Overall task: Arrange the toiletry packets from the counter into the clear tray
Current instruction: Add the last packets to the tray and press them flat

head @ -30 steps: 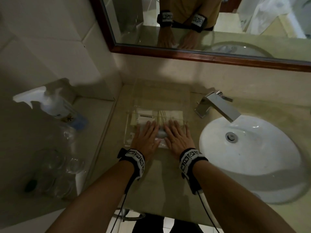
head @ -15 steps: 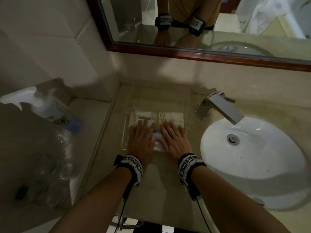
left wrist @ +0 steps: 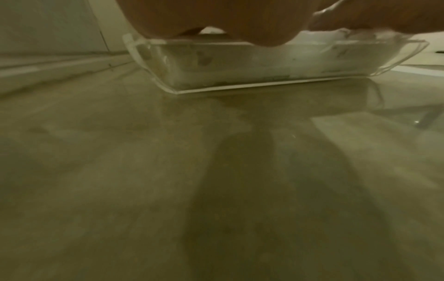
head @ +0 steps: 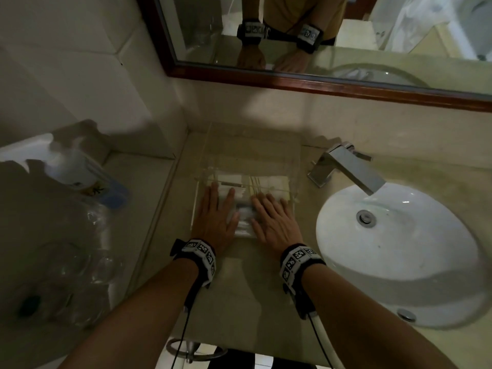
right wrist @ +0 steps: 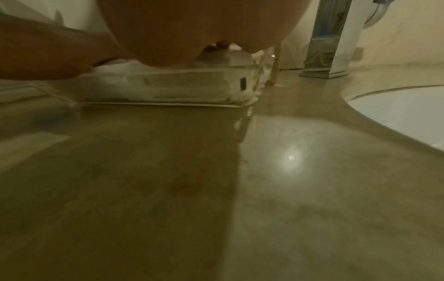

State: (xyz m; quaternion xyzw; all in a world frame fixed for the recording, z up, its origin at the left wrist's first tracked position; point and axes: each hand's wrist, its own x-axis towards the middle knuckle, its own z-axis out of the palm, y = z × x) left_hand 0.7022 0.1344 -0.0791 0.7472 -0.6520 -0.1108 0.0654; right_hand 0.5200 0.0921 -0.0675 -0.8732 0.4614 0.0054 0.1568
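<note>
Inside the clear tray (head: pixel 294 179) on the beige tabletop (head: pixel 239 288), the white packets (head: pixel 246 222) lie packed together. Both grips are spread flat: the left hand (head: pixel 217 218) and right hand (head: pixel 274 222) press down on them, hiding most. Their print is unreadable. Rightward sit a tap (head: pixel 346 169) and sink (head: pixel 399 249), a mirror (head: pixel 319 35) behind.

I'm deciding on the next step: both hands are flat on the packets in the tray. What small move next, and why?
Probably lift both hands straight up. The left hand and right hand lie flat on white packets that already sit inside the tray, and no packet shows on the counter nearby.
</note>
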